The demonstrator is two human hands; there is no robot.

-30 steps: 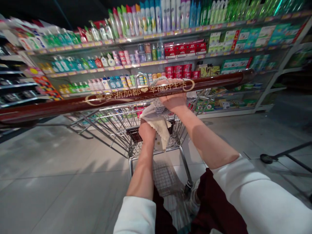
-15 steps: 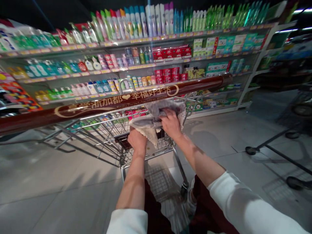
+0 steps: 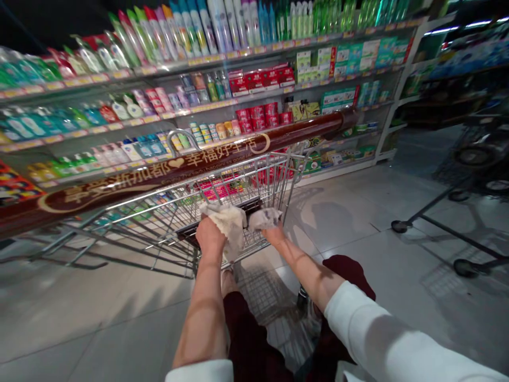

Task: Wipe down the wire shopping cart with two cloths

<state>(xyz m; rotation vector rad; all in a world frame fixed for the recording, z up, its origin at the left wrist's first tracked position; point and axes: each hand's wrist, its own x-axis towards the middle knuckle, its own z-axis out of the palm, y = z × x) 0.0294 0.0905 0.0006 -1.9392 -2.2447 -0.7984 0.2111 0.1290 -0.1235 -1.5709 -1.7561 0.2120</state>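
Nearest, the left hand (image 3: 210, 239) is closed around a cream cloth (image 3: 227, 225), and the right hand (image 3: 273, 232) grips a grey cloth (image 3: 265, 218) just beside it. Both hands are at the near end of a wire shopping cart (image 3: 234, 183). A maroon bar (image 3: 178, 170) with gold lettering crosses its far end, and farther off stands shelving (image 3: 151, 119) packed with bottles (image 3: 159, 32).

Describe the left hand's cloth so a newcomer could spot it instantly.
Find the wire shopping cart by the shelves. At its near end, the left hand grips a crumpled cream cloth, paler and larger than the grey cloth in the right hand.
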